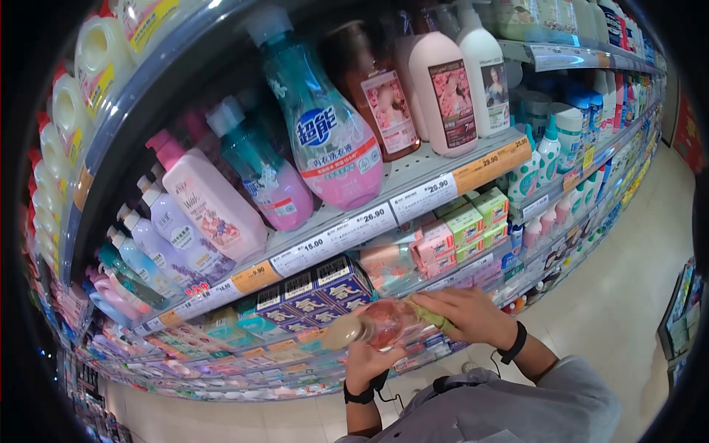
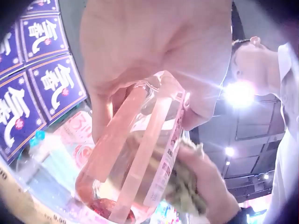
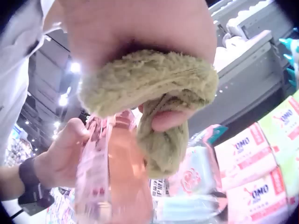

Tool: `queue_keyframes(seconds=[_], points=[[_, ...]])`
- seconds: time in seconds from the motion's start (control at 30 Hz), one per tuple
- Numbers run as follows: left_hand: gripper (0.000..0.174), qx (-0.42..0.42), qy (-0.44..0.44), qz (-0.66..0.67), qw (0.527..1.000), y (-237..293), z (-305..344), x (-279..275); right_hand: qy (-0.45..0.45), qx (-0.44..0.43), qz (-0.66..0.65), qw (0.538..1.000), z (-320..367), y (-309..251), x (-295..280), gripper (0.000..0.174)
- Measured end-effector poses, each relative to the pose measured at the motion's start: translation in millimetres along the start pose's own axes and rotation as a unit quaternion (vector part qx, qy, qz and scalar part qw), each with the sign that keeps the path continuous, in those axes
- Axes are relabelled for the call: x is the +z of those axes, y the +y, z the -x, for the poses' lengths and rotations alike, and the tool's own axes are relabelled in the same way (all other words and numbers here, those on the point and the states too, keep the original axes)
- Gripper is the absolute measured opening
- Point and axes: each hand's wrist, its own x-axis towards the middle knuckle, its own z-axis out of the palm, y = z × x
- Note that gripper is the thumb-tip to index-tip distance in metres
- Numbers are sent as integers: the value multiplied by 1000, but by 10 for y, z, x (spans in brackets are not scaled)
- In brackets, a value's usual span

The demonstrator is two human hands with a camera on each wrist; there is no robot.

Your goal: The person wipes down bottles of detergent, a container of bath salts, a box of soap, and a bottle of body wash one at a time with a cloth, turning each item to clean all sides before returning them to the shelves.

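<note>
A clear bottle of pink liquid [image 1: 388, 325] lies tilted in front of the shelves, its pale cap toward the left. My left hand [image 1: 369, 362] grips it near the cap end; in the left wrist view that hand [image 2: 159, 51] wraps round the bottle [image 2: 135, 158]. My right hand [image 1: 469, 314] holds a fuzzy green cloth [image 1: 432, 314] at the bottle's other end. Up close in the right wrist view, the cloth [image 3: 149, 84] is bunched in the right hand [image 3: 140, 28], beside the bottle [image 3: 114, 172].
Pump bottles [image 1: 214, 196] and a large teal-pink bottle [image 1: 325, 133] stand on the shelf above a price-label edge [image 1: 354, 220]. Below are purple boxes [image 1: 317, 295] and green and pink packs [image 1: 465, 225]. Pale floor tiles [image 1: 620, 266] show at right.
</note>
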Motion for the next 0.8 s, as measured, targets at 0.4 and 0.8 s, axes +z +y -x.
queue_keyframes(seconds=[0.4, 0.8], points=[[42, 256, 88, 121, 955, 84, -747, -108, 173, -102, -52, 978, -335, -118, -243, 85], [56, 480, 75, -34, 873, 1038, -1374, 241, 199, -120, -151, 961, -665, 16, -700, 97]])
